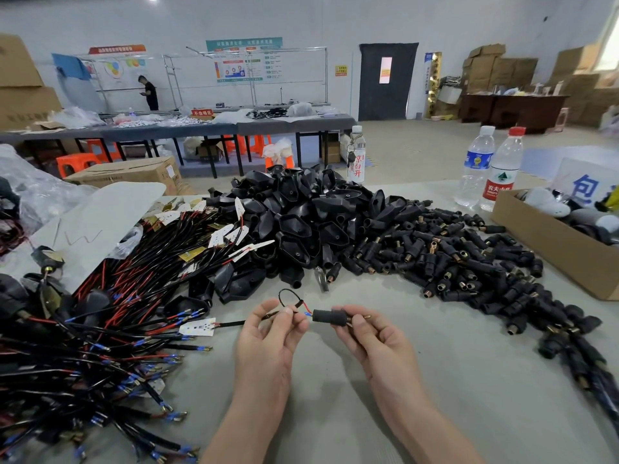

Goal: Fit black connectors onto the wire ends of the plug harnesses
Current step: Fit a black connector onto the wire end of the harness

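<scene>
My left hand [272, 333] pinches the black wire of one harness [290, 298] just behind its red and blue ends, and the wire loops up above my fingers. Its white tag [197, 327] lies on the table to the left. My right hand [370, 334] grips a black cylindrical connector [330, 317] with a brass tip showing at its right end. The red and blue wire ends meet the connector's left opening. A heap of the same black connectors [469, 262] spreads over the table to the right. Many harnesses [127, 296] are piled at the left.
A mound of black plug shells [301, 222] sits behind my hands. A cardboard box [556, 249] stands at the right edge, with two water bottles [489, 169] beside it and a third bottle [355, 155] behind the mound. Plastic bags lie far left. A person stands at a distant bench.
</scene>
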Action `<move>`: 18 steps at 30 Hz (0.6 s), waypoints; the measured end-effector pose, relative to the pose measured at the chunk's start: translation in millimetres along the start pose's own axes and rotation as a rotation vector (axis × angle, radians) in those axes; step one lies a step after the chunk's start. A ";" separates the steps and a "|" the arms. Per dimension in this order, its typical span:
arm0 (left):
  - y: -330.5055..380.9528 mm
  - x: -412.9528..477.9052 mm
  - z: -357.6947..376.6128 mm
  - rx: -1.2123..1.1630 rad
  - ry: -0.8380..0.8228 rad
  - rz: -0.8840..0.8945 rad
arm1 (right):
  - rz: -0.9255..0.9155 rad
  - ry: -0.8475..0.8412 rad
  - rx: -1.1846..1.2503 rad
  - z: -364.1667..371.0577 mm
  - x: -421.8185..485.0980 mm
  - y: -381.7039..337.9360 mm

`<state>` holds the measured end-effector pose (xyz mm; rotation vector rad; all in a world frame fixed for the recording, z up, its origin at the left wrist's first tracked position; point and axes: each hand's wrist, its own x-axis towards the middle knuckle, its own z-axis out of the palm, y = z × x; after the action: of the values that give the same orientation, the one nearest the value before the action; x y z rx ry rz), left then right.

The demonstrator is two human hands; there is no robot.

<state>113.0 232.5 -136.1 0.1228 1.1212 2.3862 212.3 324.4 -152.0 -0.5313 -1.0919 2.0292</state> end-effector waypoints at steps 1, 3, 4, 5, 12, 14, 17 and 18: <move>0.2 0.3 0.2 -0.010 0.008 0.000 | -0.023 -0.016 -0.023 0.6 -0.4 0.6; 0.2 1.4 0.5 -0.039 0.015 -0.012 | -0.049 -0.041 -0.036 1.3 -1.3 1.8; 0.2 1.6 0.4 -0.059 0.017 -0.026 | -0.054 -0.049 -0.029 1.3 -1.5 2.4; -0.2 1.9 0.4 -0.079 0.017 -0.047 | -0.054 -0.055 -0.016 0.9 -1.4 2.7; -1.0 4.7 -2.9 -0.003 -0.059 -0.070 | -0.074 -0.083 -0.107 -3.2 1.6 1.3; -1.2 5.5 -3.5 0.069 -0.068 -0.037 | -0.082 -0.097 -0.127 -3.7 1.6 2.3; -5.9 3.9 -4.4 0.197 -0.107 0.029 | -0.054 -0.123 -0.079 -3.9 1.5 3.3; -7.3 3.1 -4.6 0.231 -0.122 0.051 | -0.042 -0.125 -0.064 -4.4 2.1 3.4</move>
<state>112.0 234.7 -144.9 0.3740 1.3450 2.2512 212.4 327.2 -157.2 -0.4154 -1.2355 2.0187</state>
